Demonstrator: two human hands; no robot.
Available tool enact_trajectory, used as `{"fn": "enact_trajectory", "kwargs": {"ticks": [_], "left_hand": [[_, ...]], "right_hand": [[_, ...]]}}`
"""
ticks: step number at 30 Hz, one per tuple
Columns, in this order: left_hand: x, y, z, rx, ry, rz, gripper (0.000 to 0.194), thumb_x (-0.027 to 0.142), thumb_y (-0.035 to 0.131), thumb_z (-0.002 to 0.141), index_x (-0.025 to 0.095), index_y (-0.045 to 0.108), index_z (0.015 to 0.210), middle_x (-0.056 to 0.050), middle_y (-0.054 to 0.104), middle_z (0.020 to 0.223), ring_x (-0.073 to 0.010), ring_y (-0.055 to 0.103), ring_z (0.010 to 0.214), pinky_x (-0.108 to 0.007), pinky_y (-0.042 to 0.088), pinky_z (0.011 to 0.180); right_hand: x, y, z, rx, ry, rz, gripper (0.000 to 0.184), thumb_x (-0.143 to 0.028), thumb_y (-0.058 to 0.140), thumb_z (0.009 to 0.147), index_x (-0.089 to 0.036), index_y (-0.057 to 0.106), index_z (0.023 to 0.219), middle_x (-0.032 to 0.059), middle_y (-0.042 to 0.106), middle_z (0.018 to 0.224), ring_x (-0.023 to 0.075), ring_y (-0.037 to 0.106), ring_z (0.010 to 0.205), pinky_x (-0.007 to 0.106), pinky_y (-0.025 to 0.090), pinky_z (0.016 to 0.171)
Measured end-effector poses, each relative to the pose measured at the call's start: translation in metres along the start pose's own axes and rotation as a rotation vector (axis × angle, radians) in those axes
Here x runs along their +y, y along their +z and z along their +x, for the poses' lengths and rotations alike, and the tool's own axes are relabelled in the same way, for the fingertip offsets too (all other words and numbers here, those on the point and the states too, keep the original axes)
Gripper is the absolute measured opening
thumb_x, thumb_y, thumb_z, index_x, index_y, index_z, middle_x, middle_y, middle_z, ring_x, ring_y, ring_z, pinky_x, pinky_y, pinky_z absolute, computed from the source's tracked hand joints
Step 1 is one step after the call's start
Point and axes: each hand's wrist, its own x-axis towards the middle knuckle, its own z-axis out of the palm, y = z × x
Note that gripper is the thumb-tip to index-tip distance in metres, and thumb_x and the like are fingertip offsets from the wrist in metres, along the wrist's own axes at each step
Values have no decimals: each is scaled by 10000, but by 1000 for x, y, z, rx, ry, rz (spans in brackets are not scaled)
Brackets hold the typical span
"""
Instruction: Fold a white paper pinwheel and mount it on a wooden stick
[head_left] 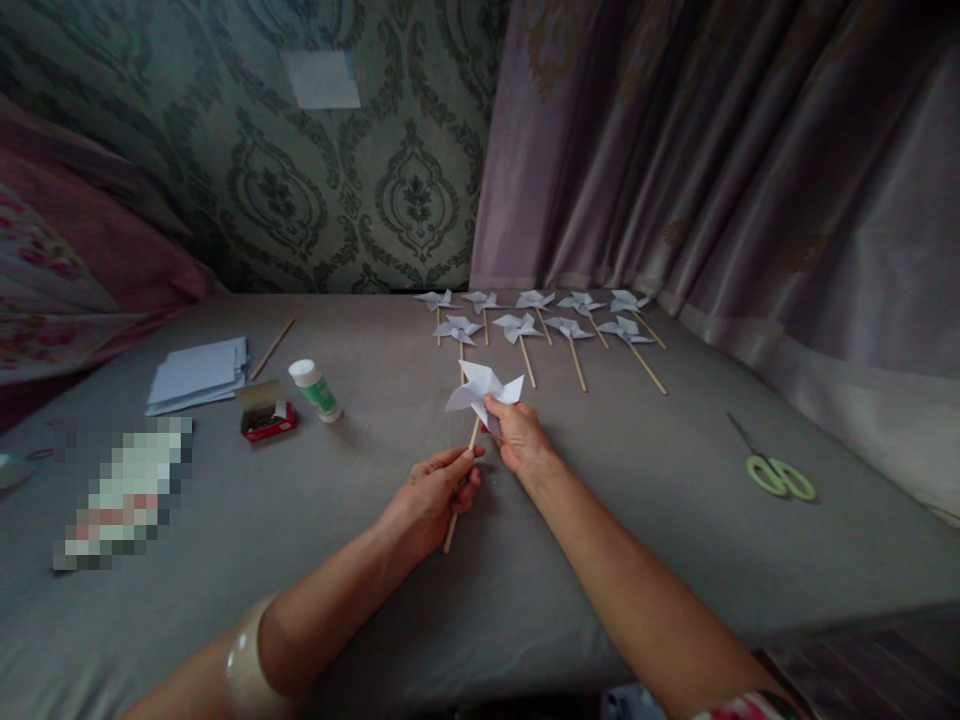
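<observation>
A white paper pinwheel (480,388) on a thin wooden stick is held up between my two hands over the middle of the table. My left hand (442,490) is wrapped round the stick (450,532), whose lower end pokes out beneath the fingers. With thumb and fingers, my right hand (517,435) pinches the centre of the paper blades; the fingers behind the paper are partly hidden. Farther back, several finished-looking pinwheels (519,328) lie in two rows with their sticks pointing toward me.
Left on the grey-covered table (375,380) are a stack of white paper (199,372), a loose stick (273,348), a small red open box (268,415), a glue stick (315,390) and a blurred-out item (127,490). Green-handled scissors (776,475) lie right. A curtain (675,150) hangs behind.
</observation>
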Motion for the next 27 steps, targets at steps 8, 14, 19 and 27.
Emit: {"fn": "enact_trajectory", "kwargs": {"ticks": [8,14,19,27], "left_hand": [[6,-3,-6,-80,-14,-7,136,107,521,884,70,637,945,12,503,552,-29,372,402,-127,227,372],[6,-4,-9,-124,-11,13,133,128,551,865,75,625,962,22,498,542,-31,376,399,-140,231,385],[-5,-4,-8,-124,74,79,167,218,600,844,85,626,942,12,545,540,-47,423,404,-154,276,399],[-12,-3,-7,-84,88,171,153,256,609,820,112,603,871,11,585,553,-69,491,418,-172,364,411]], "right_hand": [[-17,-7,-8,-122,-24,58,135,-289,682,664,-159,662,695,-19,674,600,107,576,530,205,412,475],[-16,-12,-10,-143,-76,-30,247,-315,776,577,-146,686,733,2,699,623,145,634,618,240,469,604],[-12,-13,-11,-122,-127,-108,273,-321,793,559,-135,706,739,21,718,669,153,641,649,259,471,634],[-2,-9,-6,-44,-53,-178,204,-274,780,549,-123,686,649,34,697,605,150,620,580,249,452,554]]}}
